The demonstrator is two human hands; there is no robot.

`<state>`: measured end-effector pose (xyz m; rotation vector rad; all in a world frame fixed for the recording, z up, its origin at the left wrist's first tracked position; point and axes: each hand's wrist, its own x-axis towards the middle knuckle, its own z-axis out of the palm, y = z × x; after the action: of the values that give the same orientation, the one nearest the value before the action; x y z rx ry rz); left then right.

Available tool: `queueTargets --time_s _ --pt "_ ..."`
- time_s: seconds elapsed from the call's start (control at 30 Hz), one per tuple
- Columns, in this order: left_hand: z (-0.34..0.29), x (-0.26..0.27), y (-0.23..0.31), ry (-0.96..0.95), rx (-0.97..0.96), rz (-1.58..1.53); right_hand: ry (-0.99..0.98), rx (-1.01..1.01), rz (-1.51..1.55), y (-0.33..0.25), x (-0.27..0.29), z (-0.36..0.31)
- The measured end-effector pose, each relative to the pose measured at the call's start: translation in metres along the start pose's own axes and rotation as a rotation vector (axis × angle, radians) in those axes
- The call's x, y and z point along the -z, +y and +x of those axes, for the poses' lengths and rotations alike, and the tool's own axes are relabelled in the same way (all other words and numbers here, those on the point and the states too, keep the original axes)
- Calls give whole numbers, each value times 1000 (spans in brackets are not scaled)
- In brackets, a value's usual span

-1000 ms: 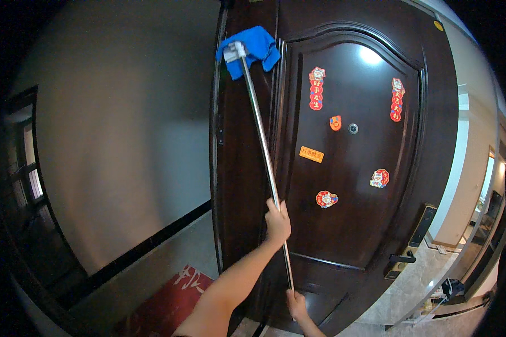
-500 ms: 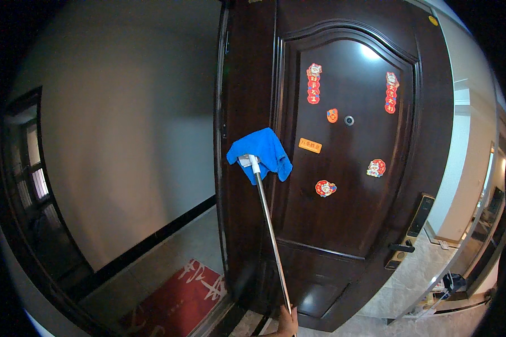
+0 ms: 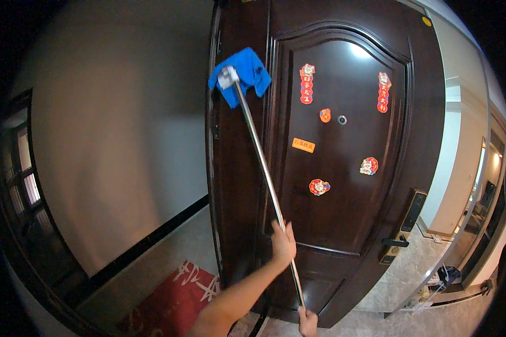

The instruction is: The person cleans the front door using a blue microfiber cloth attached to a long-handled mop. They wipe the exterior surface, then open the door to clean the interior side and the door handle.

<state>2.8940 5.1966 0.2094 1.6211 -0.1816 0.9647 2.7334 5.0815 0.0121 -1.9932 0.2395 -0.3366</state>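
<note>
One metal pole, slanting up-left, blue cloth at upper end

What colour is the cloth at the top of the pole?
Bright blue; the cloth shows best in the head view.

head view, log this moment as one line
left hand: gripping metal pole | right hand: gripping pole lower down | blue cloth: draped on pole's top end, at upper left of dark door
</note>
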Motion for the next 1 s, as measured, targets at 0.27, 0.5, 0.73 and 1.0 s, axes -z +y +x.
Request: queueTargets --time_s 0.27,0.5,0.73,1.0 --pt "130 3 77 8 -125 -27 -47 95 222 -109 -8 66" --pt "40 -3 17 -28 -5 83 -33 132 112 -33 -20 18" --pt "-127 24 -25 -306 300 49 19 0 134 116 -32 -103" --pt "-56 0 20 -218 105 -71 117 5 70 13 5 -66"
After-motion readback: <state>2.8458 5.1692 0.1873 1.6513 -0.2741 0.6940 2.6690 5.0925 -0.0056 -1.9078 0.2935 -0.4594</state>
